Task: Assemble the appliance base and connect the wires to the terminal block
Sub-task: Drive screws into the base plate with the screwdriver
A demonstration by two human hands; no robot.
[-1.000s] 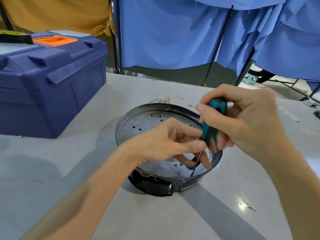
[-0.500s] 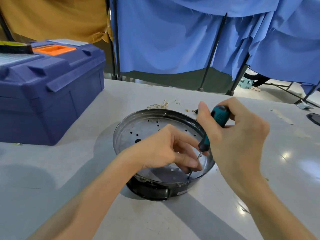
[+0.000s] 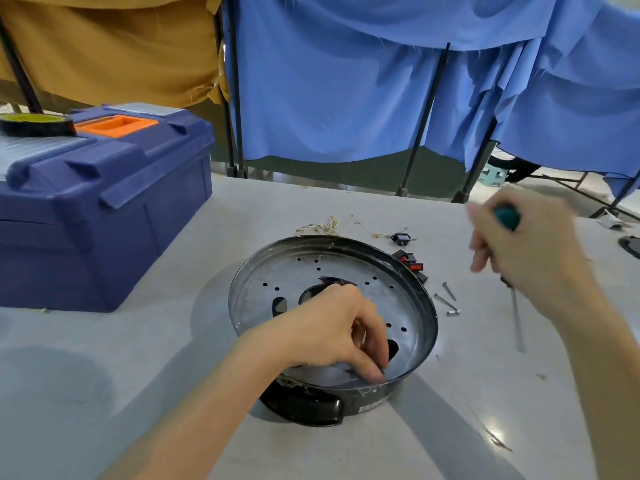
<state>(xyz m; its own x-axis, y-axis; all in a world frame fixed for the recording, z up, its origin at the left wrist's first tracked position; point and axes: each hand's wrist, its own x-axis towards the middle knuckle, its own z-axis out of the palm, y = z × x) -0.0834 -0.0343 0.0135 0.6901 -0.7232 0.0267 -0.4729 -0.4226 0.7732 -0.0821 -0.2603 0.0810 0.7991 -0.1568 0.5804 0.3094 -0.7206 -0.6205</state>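
My left fingers [image 3: 375, 372] curl with their tips bunched against the near inside wall of the base [image 3: 346, 268], lower centre of the frame. Whether they pinch a small part there I cannot tell, because my left hand [image 3: 329, 334] hides the spot. My right hand [image 3: 530, 261], blurred at right, is wrapped round the screwdriver [image 3: 506, 218], whose thin shaft points down above the table [image 3: 104, 375], clear of the base.

The risks, as I judge them: the tip could jab my left fingers if I bring it in blind. A small part could drop through one of the base's holes. The loose screws [image 3: 449, 296] just right of the rim could scatter if my wrist brushes them.

The base is a round, shallow shell of shiny thin metal, punched with small holes and larger slots, on a glossy black plastic foot. The screwdriver handle is teal and looks rubbery. Fine wires [image 3: 329, 226] lie beyond the rim, and a blue plastic toolbox [image 3: 104, 216] sits at left.
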